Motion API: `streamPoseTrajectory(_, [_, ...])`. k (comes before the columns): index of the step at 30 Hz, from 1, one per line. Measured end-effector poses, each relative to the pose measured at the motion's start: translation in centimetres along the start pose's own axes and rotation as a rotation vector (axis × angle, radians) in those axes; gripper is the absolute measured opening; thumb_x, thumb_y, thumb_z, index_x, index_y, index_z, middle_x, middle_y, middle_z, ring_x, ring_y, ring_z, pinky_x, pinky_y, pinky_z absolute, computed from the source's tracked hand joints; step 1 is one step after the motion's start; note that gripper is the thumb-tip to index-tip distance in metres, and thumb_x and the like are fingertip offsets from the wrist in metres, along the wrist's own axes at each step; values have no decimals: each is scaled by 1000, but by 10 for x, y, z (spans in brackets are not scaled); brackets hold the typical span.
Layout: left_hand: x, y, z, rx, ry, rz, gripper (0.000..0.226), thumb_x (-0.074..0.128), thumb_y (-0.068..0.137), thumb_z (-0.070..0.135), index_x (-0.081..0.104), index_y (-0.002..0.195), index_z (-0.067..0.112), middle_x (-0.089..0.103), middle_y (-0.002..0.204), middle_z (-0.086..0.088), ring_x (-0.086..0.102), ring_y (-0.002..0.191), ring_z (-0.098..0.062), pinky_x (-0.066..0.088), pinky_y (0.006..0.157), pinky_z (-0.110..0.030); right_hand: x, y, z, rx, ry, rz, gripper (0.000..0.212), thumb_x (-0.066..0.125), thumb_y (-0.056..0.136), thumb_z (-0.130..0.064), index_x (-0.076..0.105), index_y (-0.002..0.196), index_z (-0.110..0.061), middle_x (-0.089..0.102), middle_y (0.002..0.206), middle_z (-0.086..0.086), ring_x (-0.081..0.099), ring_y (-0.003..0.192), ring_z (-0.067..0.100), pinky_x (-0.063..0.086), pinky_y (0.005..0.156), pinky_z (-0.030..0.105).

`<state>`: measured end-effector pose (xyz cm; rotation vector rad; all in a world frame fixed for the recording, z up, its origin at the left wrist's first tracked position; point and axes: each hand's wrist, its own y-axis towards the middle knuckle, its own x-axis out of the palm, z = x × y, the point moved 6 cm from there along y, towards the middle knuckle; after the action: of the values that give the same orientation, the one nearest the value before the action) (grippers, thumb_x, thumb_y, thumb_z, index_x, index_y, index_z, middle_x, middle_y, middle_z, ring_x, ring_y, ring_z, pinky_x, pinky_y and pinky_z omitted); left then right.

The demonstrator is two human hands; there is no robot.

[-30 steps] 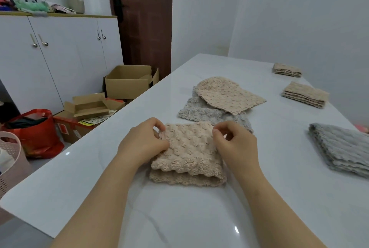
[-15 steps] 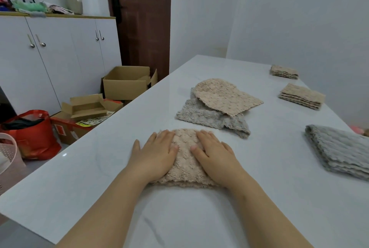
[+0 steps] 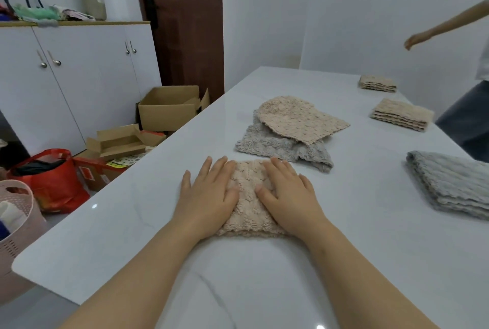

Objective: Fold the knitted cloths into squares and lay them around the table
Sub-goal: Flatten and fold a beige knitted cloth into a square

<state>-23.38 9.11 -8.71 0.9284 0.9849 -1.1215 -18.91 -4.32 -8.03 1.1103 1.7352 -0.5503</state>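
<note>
Left hand (image 3: 209,196) and right hand (image 3: 288,193) both flat, fingers straight and spread, palms pressing down on folded beige cloth (image 3: 247,185) between them. Cloth lies on white desk (image 3: 127,228), doubled edge toward wrists. Beyond fingertips: unfolded beige cloth (image 3: 299,119) overlapping crumpled grey cloth (image 3: 275,146). Right of right hand, well apart: folded grey cloth (image 3: 449,185). Farther beyond it, two folded beige squares (image 3: 401,114) (image 3: 377,83) near desk edge. Second person's arm (image 3: 423,36) reaches in, far right.

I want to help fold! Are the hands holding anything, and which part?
Nothing is gripped. Left hand and right hand press flat on top of the folded beige cloth.
</note>
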Motion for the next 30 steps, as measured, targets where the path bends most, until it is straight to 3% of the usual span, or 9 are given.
streamPoseTrajectory(7, [4,3,-3,-12,-34,-77,49,19,100,35,12,148,30,6,157,14,-1,144,-5,-2,117,-43,6,1,-1,25,-14,-81,55,32,97,-40,19,148,-24,9,158,-9,1,145,7,2,116,36])
streamPoseTrajectory(30, [4,2,-1,-26,-34,-95,50,22,99,34,15,148,28,8,157,13,2,144,-7,0,117,-44,7,3,0,37,-31,-86,55,34,96,-39,23,147,-22,13,158,-7,3,145,9,4,116,38])
